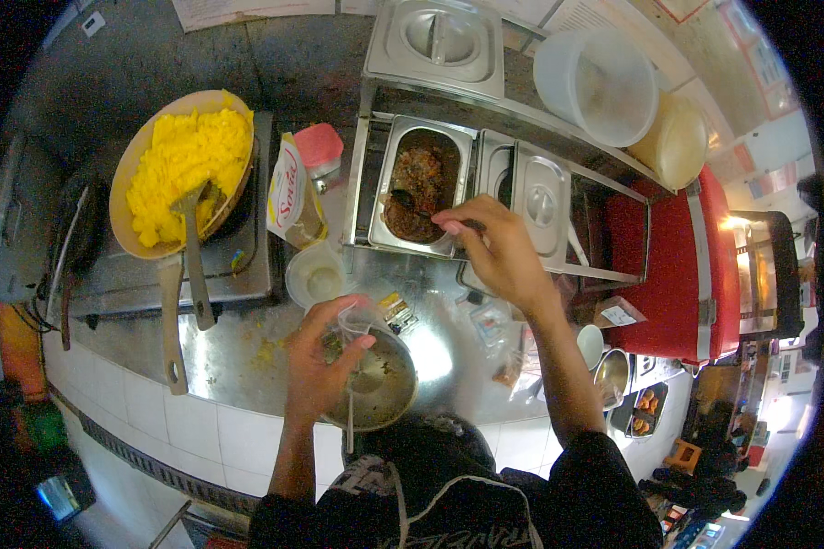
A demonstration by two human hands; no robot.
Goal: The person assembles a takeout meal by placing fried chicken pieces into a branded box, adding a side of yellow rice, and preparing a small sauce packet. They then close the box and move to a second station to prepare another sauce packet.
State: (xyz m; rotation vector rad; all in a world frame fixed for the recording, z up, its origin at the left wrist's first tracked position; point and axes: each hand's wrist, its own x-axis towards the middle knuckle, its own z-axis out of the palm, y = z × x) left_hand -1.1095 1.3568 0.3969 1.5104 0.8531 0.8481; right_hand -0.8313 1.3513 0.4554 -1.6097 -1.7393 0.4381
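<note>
My left hand (325,361) holds the mouth of a clear plastic bag (362,320) open over a round steel bowl (384,389) at the counter's front edge. My right hand (494,252) reaches to a steel tray of dark brown and red food (421,183) and grips the handle of a spoon (403,199) whose bowl lies in that food. The spoon's handle is mostly hidden by my fingers.
A pan of yellow scrambled food (183,160) with a spatula sits on a burner at left. A sachet (293,197), a small white cup (316,279), lidded steel trays (540,197), a white bucket (595,82) and a red box (677,265) stand around.
</note>
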